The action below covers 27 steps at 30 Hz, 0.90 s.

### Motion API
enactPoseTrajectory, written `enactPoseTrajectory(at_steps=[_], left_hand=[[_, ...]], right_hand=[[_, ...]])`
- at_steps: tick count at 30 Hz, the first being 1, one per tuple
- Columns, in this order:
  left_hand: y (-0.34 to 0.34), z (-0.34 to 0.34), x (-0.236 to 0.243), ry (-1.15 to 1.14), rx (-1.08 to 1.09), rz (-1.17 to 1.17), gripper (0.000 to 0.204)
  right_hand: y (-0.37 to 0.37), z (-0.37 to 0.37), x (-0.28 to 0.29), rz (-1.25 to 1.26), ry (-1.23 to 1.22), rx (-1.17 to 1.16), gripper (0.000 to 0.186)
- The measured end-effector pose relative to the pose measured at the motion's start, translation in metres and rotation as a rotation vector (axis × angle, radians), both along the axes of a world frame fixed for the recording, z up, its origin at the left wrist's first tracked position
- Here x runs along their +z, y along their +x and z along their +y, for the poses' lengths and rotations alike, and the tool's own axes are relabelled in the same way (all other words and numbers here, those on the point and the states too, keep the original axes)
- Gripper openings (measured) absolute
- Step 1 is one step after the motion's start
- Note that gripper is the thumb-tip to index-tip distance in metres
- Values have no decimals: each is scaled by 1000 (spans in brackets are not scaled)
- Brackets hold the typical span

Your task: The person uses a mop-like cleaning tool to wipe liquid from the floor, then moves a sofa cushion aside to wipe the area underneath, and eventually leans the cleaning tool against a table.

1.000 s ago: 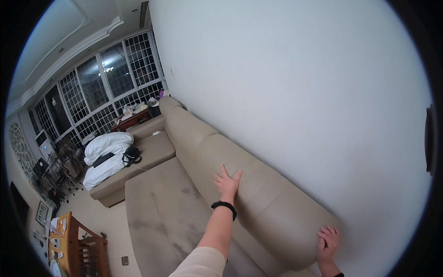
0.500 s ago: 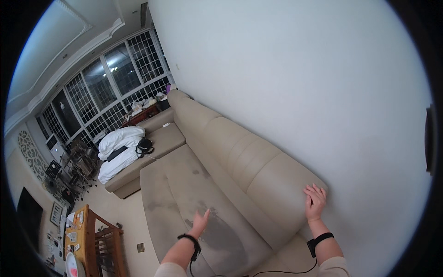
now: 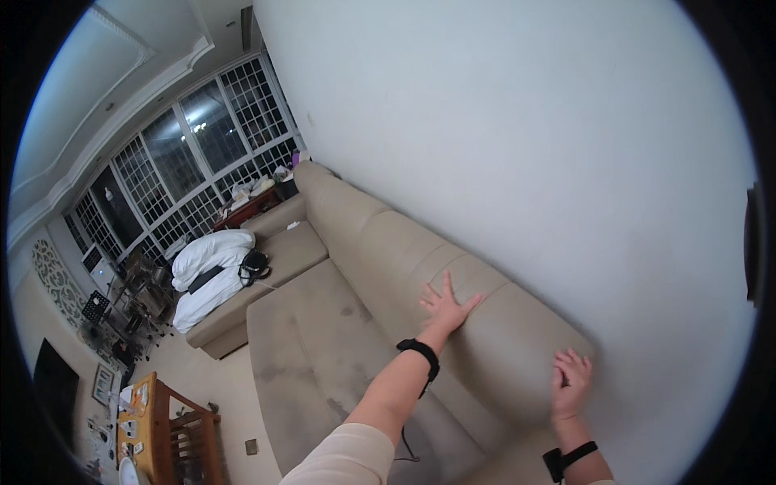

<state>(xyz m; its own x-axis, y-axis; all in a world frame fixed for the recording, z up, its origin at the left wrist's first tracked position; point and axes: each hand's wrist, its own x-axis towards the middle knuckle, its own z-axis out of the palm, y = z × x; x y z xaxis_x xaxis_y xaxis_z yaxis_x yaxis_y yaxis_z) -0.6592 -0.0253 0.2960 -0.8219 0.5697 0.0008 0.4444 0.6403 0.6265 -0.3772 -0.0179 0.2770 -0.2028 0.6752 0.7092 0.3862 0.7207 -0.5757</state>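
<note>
Sectional sofa (image 3: 287, 368), brown-beige and long, runs from the lower middle of the view toward the window (image 3: 192, 133), its back set close along a white wall (image 3: 517, 145), which presumably keeps it from shifting backward. Its padded backrest (image 3: 380, 234) slopes along that wall and forms a firm ridge within reach of both hands. Below it lies the wide seat cushion (image 3: 311, 323), with darker patches spread over its surface. Off to the left, a wooden worktop (image 3: 148, 420) stands apart from the sofa, loaded with small articles. On the far seat section rests a white quilt (image 3: 214, 245), bunched up, probably so that the nearer seat stays free of it. The person's left hand (image 3: 444, 310) lies over the front of the backrest, its fingers spread wide and holding nothing, a pose that would share pressure across the soft padding. The right hand (image 3: 571, 381) is at the backrest's near end, beside the wall, its fingers loosely curled; whether they grip the edge or merely rest against it cannot be told. Each wrist carries a black band, the left wristband (image 3: 419, 354) and the right wristband (image 3: 579, 455), both strapped clear of the fingers, likely to leave them unhindered.
</note>
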Motion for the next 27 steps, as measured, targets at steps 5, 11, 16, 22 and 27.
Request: enactPoseTrajectory(at_steps=[5,11,16,22,27], left_hand=[[-25,-5,-5,-17,6,43,91],[-51,-4,-4,34,142,113,79],[-12,-5,2,146,275,45,74],[19,-7,16,127,344,141,73],[51,-4,8,96,337,235,69]], right_hand=[[-22,-3,-1,74,97,34,7],[-64,-3,3,114,112,42,8],[-71,5,-1,118,146,86,8],[-53,-5,5,96,113,87,9],[-22,-21,11,38,81,-9,8]])
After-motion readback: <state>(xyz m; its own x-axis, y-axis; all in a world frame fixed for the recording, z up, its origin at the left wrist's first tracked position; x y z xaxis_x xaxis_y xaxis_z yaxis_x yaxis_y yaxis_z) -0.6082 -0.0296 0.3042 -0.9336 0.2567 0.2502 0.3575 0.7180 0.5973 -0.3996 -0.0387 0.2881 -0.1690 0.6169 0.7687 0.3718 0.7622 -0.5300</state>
